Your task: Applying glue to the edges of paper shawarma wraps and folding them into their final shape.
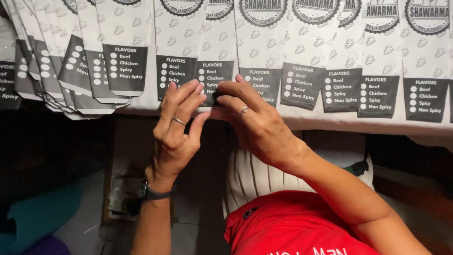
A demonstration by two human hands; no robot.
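Both hands on one paper bag (213,78) at near tabletop (330,123) edge, mid row. Left hand (175,130) + right hand (252,120) pinch its dark bottom flap w/ fingertips. More bags (85,66) fanned left.

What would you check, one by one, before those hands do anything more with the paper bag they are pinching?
1. Left hand on the paper bag: ok, fingertips at its dark bottom flap.
2. Right hand on the same flap: ok.
3. Flap folded flat: cannot tell, the fingers hide it.
4. Neighbouring bags lying in an overlapped row: ok.
5. Fanned bags at left on the table: not ok, their ends hang over the table edge.
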